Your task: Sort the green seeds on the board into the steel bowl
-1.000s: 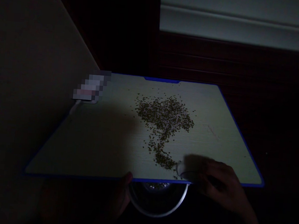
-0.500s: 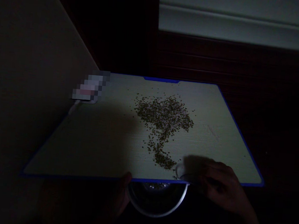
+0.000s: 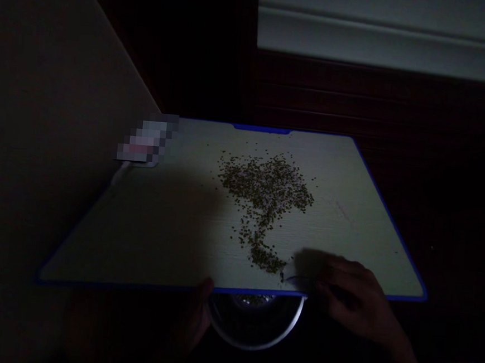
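Small brown-green seeds or grains [image 3: 267, 186] lie scattered over a pale folding table [image 3: 172, 226] with a blue rim. A thinner trail of them curves toward the near edge. My right hand [image 3: 353, 291] is closed around what looks like a spoon [image 3: 288, 271]; its pale rounded tip touches the near end of the trail. Below the near edge is a metal bowl [image 3: 255, 342], with some grains visible inside. At its left side my left hand [image 3: 201, 312] grips it, thumb up at the table's edge; the other fingers are lost in the dark.
A blurred-out flat object, apparently a phone [image 3: 145, 143], lies at the table's far left corner with a white cable [image 3: 119, 173]. A pale wall or panel [image 3: 28, 131] rises on the left. Dark wooden furniture [image 3: 316, 98] stands behind the table. The room is dim.
My right hand and the spoon have shifted slightly left, with the tip now against the grains. My left hand and the bowl have hardly moved.
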### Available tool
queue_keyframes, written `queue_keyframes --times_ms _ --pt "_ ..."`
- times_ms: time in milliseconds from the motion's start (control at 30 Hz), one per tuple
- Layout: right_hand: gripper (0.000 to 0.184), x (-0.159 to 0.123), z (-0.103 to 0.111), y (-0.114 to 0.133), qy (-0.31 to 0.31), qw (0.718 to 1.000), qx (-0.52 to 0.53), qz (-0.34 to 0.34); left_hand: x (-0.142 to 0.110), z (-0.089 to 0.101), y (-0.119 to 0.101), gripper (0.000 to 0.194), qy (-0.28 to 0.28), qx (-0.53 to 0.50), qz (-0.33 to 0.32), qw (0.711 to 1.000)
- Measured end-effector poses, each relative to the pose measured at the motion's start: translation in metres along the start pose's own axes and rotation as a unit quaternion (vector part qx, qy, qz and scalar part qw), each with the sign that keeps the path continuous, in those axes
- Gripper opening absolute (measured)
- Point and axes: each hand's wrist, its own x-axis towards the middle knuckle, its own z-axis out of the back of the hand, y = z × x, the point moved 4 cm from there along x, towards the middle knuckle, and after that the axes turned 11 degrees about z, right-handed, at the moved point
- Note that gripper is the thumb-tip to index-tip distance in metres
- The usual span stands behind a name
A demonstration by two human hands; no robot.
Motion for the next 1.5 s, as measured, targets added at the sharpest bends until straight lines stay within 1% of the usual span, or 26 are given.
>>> queue_keyframes --times_ms 100,167,233,267,333,400,467,533,667,733,867,967,1100,1200,1367,1500 --pt "0.008 -0.001 0.000 0.000 0.000 1.000 -0.013 0.005 0.000 0.000 0.001 0.046 0.001 -0.006 0.025 1.000" --pt "0.009 -0.001 0.000 0.000 -0.002 1.000 -0.017 0.001 0.002 0.001 0.002 0.046 0.025 -0.003 0.025 0.999" --pt "0.010 0.000 -0.002 0.000 0.004 1.000 -0.001 -0.014 0.005 0.002 0.002 0.046 0.055 0.003 0.015 0.998" --pt "0.011 0.001 -0.002 -0.001 -0.002 1.000 0.007 -0.021 0.006 0.003 0.002 0.046 0.065 0.006 0.009 0.998" --pt "0.012 0.002 -0.001 -0.001 -0.024 0.999 0.012 -0.027 0.007 0.005 0.002 0.047 0.062 0.008 0.003 0.998" --pt "0.012 0.003 0.000 0.000 -0.030 0.999 0.006 -0.023 0.008 0.006 0.002 0.046 0.044 0.007 0.013 0.999" --pt "0.010 0.004 -0.002 0.001 -0.011 1.000 0.004 -0.017 0.007 0.005 0.003 0.044 0.037 0.001 0.035 0.999" --pt "0.009 0.005 -0.002 0.001 -0.003 1.000 0.009 -0.017 0.006 0.004 0.003 0.044 0.040 -0.014 0.040 0.998" --pt "0.006 0.004 -0.003 0.000 0.004 1.000 0.030 -0.005 0.006 0.007 0.003 0.037 0.020 -0.017 0.021 0.999" --pt "0.006 0.000 -0.002 -0.001 -0.004 1.000 0.020 -0.001 0.006 0.008 0.002 0.033 0.015 -0.013 0.013 1.000" --pt "0.008 -0.005 -0.001 -0.002 -0.007 1.000 0.002 -0.005 0.002 -0.001 0.001 0.029 0.029 -0.020 0.014 0.999" --pt "0.007 -0.002 -0.002 -0.001 -0.009 1.000 0.007 -0.003 -0.001 -0.006 0.001 0.026 0.028 -0.022 0.021 0.999" --pt "0.008 0.004 -0.003 -0.001 -0.022 0.999 0.026 -0.020 0.002 -0.002 0.004 0.021 0.048 -0.020 0.042 0.998" --pt "0.007 0.003 -0.003 0.001 -0.019 1.000 0.019 -0.006 0.005 0.003 0.005 0.019 0.065 -0.012 0.038 0.997" --pt "0.012 -0.005 -0.003 0.000 0.006 1.000 -0.017 -0.011 0.008 0.007 0.004 0.022 0.061 0.001 0.045 0.997" --pt "0.009 -0.002 -0.002 0.002 0.018 1.000 -0.020 0.006 0.008 0.006 0.003 0.039 0.049 -0.014 0.019 0.999"
